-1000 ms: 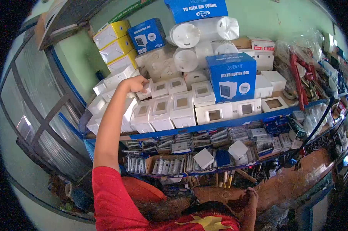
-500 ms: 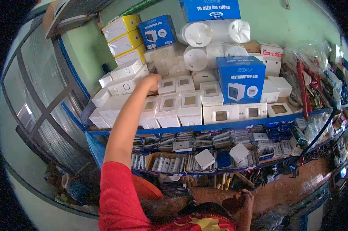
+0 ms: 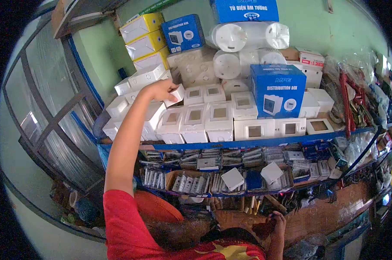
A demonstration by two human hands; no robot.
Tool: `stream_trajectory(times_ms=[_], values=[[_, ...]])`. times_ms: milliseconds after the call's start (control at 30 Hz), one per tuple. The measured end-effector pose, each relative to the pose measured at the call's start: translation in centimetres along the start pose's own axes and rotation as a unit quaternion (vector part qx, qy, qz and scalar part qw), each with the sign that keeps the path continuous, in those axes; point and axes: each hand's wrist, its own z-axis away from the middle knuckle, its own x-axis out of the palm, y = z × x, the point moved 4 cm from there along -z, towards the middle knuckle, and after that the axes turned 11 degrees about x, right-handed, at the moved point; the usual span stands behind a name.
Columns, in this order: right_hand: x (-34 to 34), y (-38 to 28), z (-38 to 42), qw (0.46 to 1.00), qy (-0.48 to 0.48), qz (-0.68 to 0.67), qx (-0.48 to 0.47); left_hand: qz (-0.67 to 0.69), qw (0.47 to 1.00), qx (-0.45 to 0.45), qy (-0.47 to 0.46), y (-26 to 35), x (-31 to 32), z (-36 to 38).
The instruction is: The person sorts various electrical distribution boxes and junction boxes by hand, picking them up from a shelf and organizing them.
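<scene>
On the upper shelf my left hand [image 3: 160, 90] has its fingers closed over a small white box [image 3: 177, 95], which is tilted a little. Directly to its right stand two small white boxes with grey windows [image 3: 203, 92]. In front of it sits a row of larger white boxes with windows [image 3: 194, 121]. Plain white boxes [image 3: 146, 77] are stacked to the left of and behind the hand. Low in the view, close to my body, my right hand [image 3: 276, 222] is curled closed. Whatever may be inside its fingers is too dark to identify.
Blue distribution box cartons [image 3: 278, 89] and yellow-and-white cartons [image 3: 147, 37] stand on the upper shelf. Plastic-wrapped white round parts [image 3: 231, 38] are piled at the back. Below, another shelf carries packets and two white square plates [image 3: 232, 178]. Red tools [image 3: 348, 104] hang at right.
My left hand now shows the small white box in its fingers, raised and tilted beside the windowed boxes. The whole view has shifted slightly. My right hand stays low near my body.
</scene>
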Motion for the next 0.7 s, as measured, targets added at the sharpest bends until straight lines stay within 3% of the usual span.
stream_trajectory(times_ms=[67, 167, 300, 400, 500, 533, 633, 667, 700], values=[[0.4, 0.0, -0.1, 1.0, 0.0, -0.004, 0.009, 0.076, 0.995, 0.06, 0.012, 0.1, -0.2, 0.5], [-0.1, 1.1, -1.2, 1.0, -0.011, 0.016, 0.005, 0.134, 0.989, 0.002, 0.066, 2.3, -0.9, 1.8], [0.3, 1.0, -0.8, 0.999, -0.026, 0.011, 0.018, -0.133, 0.987, 0.077, 0.043, 3.8, -0.4, 1.3], [-0.3, 1.4, -1.2, 0.999, -0.004, 0.03, 0.019, -0.177, 0.98, 0.064, 0.066, 5.2, -1.0, 1.8], [-0.4, 1.2, -0.8, 0.999, -0.002, 0.015, 0.03, -0.057, 0.991, 0.052, 0.114, 4.1, -3.3, 1.6], [-0.1, 1.0, -0.4, 0.999, -0.006, 0.003, 0.037, -0.047, 0.987, 0.004, 0.151, 6.4, -4.4, 2.3], [-1.4, 1.5, -1.6, 0.997, -0.006, 0.062, -0.036, -0.035, 0.936, -0.036, 0.349, 4.1, -3.7, 1.6], [-1.0, 1.3, -1.3, 0.998, -0.015, 0.052, -0.021, 0.072, 0.927, -0.038, 0.367, -0.1, -2.0, 0.1], [-0.2, 0.6, -0.7, 0.999, -0.024, 0.04, -0.007, 0.093, 0.919, -0.056, 0.378, 0.2, -1.3, 0.4]])
